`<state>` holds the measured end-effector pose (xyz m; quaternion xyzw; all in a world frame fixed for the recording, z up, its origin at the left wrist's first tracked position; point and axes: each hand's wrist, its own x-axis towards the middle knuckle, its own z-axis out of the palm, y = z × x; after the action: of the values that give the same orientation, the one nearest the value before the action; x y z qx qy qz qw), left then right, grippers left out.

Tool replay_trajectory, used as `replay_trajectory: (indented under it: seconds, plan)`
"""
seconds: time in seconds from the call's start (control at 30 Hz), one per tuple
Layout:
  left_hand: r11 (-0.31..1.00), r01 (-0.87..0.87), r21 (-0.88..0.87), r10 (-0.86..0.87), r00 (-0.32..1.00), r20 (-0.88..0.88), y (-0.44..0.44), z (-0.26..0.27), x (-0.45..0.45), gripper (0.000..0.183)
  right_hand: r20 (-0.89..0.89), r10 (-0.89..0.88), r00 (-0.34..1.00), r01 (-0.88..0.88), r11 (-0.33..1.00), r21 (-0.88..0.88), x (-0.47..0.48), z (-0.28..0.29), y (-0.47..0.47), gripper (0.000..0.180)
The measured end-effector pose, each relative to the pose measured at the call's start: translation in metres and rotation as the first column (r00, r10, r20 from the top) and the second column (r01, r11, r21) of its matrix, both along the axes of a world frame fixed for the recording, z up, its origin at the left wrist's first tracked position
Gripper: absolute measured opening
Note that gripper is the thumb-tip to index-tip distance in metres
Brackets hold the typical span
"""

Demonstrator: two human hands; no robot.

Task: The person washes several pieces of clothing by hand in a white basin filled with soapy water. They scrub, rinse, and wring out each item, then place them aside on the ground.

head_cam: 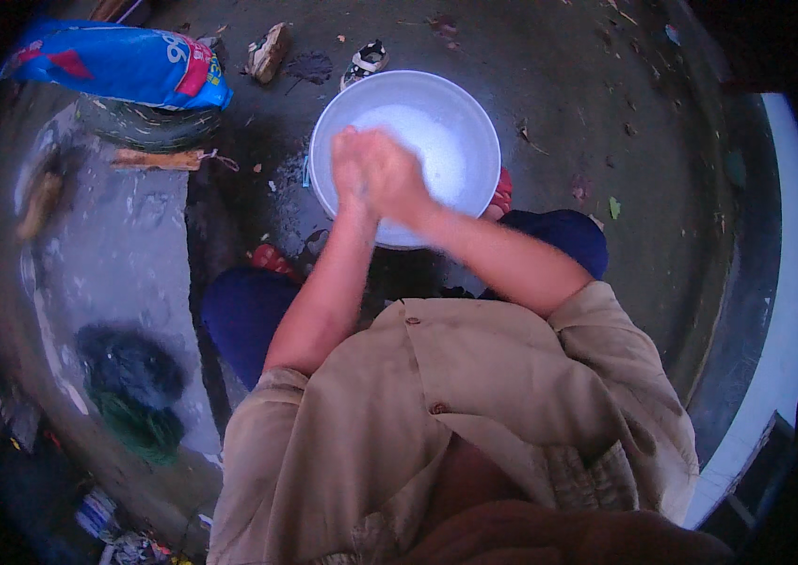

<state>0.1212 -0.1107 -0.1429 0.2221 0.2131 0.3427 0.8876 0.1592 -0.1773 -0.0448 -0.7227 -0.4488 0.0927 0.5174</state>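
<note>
A round white basin (473, 120) stands on the wet ground before me, with a whitish, foamy-looking content in its bottom. My left hand (351, 166) and my right hand (395, 173) are pressed together above the left half of the basin. Which arm belongs to which hand is plain only by the forearms, which come in from either side. The fingers are blurred and overlap, so whether something small lies between the palms cannot be seen.
At the upper left a blue plastic bag (123, 63) lies over a dark green rounded object (151, 127), near a wooden piece (159, 159). Two shoes, one brown and white (268, 53) and one black and white (365, 62), lie beyond the basin. Dark netting (134, 402) lies at left.
</note>
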Motion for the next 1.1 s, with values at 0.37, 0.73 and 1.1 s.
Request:
replay_trajectory:
  seconds: [0.37, 0.73, 1.1]
  plan:
    - [0.993, 0.101, 0.057, -0.100, 0.995, -0.013, -0.014, 0.050, 0.006, 0.030, -0.189, -0.087, 0.978, 0.082, 0.996, -0.033, 0.009, 0.004, 0.009, 0.016]
    - [0.998, 0.041, -0.049, -0.043, 0.998, -0.051, -0.017, 0.069, 0.003, 0.042, -0.111, 0.037, 0.993, -0.044, 0.997, -0.060, 0.012, -0.012, 0.010, 0.047]
    - [0.990, 0.108, 0.091, -0.103, 0.993, -0.057, -0.017, 0.065, -0.002, 0.048, -0.042, 0.075, 0.996, -0.075, 0.997, 0.001, 0.019, -0.033, 0.006, 0.050]
